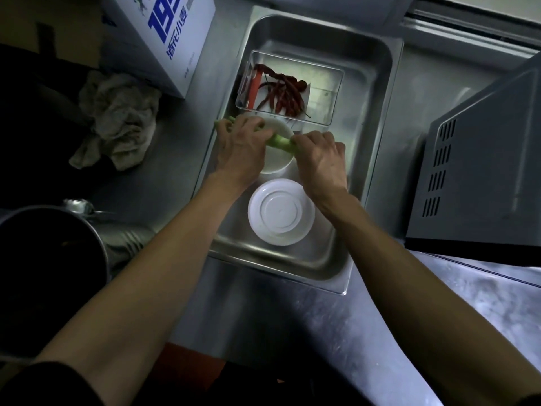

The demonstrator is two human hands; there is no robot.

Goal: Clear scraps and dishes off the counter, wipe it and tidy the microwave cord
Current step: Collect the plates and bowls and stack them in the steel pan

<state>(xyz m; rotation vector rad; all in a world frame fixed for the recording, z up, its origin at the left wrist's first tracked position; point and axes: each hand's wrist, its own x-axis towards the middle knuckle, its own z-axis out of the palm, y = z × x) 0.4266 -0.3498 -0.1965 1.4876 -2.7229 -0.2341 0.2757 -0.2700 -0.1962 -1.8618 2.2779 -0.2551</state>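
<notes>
A pale green vegetable stalk (279, 140) lies across a white bowl (276, 162) inside a steel tray (371, 118). My left hand (243, 148) grips the stalk's left part, and my right hand (320, 159) grips its right end. Behind the bowl sits a clear plastic box (325, 95) with dried red chillies (282, 92). Nearer to me in the tray lies a round white lid (281, 212). A crumpled grey cloth (117, 118) rests on the counter to the left. The microwave (480, 171) stands at the right; its cord is not visible.
A white carton with blue print (169, 36) stands at the back left. A dark metal pot (49, 253) is at the near left, with a ladle bowl (77, 205) beside it. The steel counter (322, 332) stretches toward me.
</notes>
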